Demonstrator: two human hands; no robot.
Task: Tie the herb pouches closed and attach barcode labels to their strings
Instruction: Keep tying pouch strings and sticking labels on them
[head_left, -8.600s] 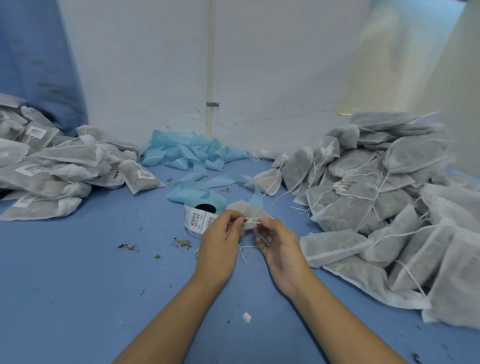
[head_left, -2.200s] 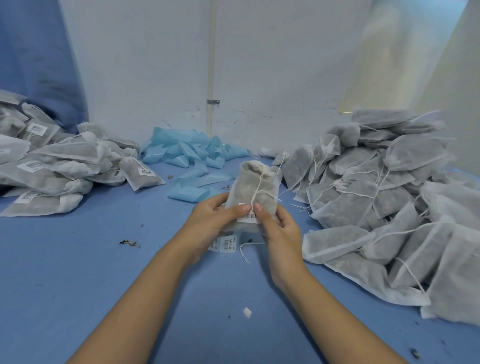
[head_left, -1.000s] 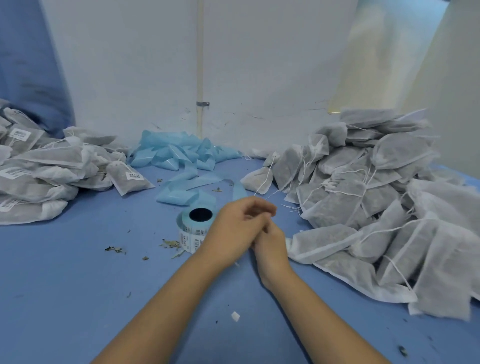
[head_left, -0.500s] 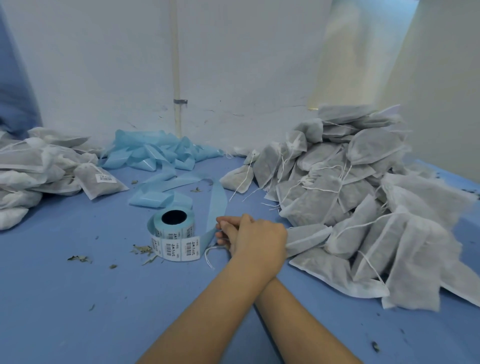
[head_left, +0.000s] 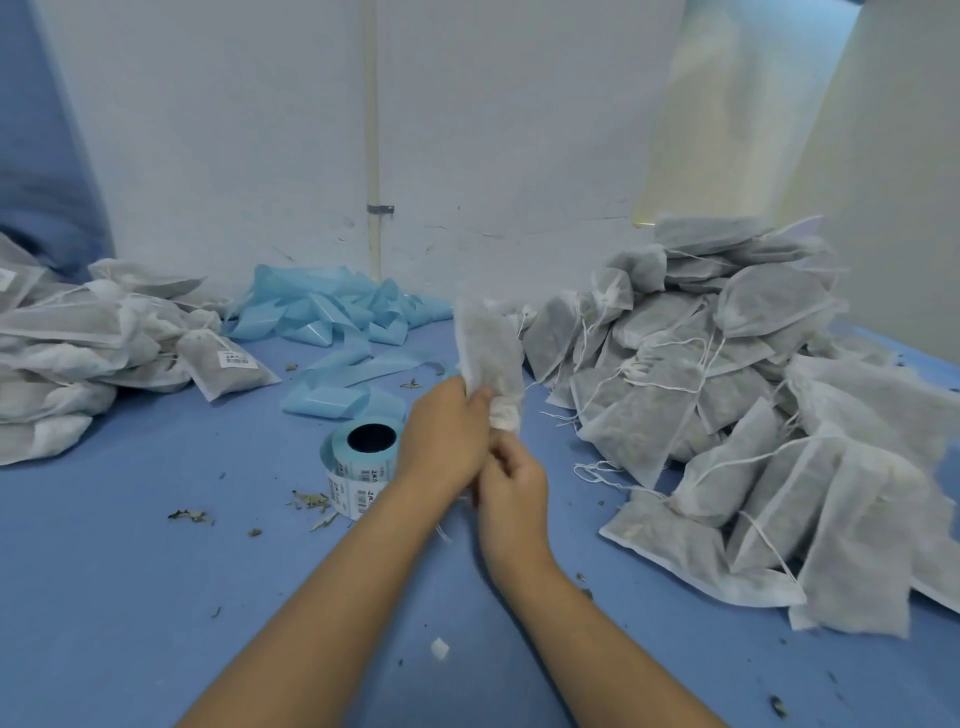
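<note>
A grey-white herb pouch (head_left: 488, 348) is held up above the blue table, its bunched neck pointing down. My left hand (head_left: 444, 434) grips the pouch just above that neck. Directly below, my right hand (head_left: 511, 483) has its fingers curled and pinches the pouch's thin white string, which is blurred here. The roll of barcode labels (head_left: 361, 460) stands on the table just left of my left wrist. A large heap of unlabelled pouches (head_left: 727, 415) with loose strings fills the right side.
Pouches bearing barcode labels (head_left: 78, 338) are piled at the far left. Crumpled light-blue label backing strips (head_left: 332, 312) lie at the back by the white wall. Herb crumbs (head_left: 189, 515) and a small white scrap (head_left: 439, 648) dot the blue table (head_left: 156, 597).
Half a second ago both hands were low on the table beside the label roll. Now they hold a pouch raised off the table with its neck down.
</note>
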